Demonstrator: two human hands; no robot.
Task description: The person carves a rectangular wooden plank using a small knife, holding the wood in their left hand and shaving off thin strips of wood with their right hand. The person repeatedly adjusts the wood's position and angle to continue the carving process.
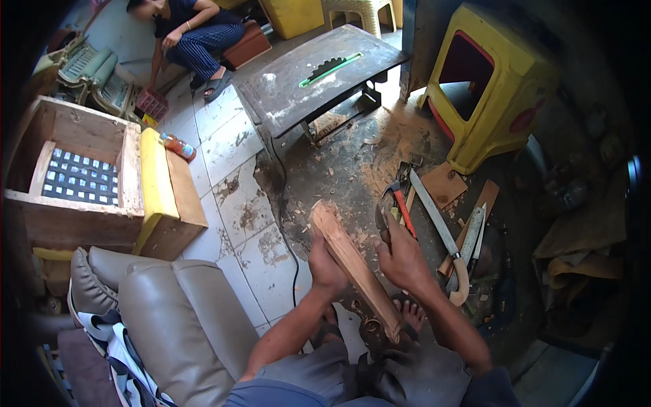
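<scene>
My left hand (327, 266) is closed round the side of a long, roughly carved piece of wood (351, 259). The wood slants from its thick, pale upper end down to between my knees. On the other side of it, my right hand (405, 258) grips a short, dark, blade-like tool (380, 217), most of it hidden in the fingers. It is held apart from the wood. Just beyond that hand lies a hammer (411, 218) with a red handle. A long blade with a curved wooden handle (460, 281) rests on the floor to the right.
Wood shavings and flat wood offcuts (444, 184) litter the floor. Ahead stands a low dark table (285, 108) with a green-edged toothed strip; a yellow stool (468, 115) is at right. A wooden crate (88, 227) and grey cushions (173, 319) are left. Another person crouches far left.
</scene>
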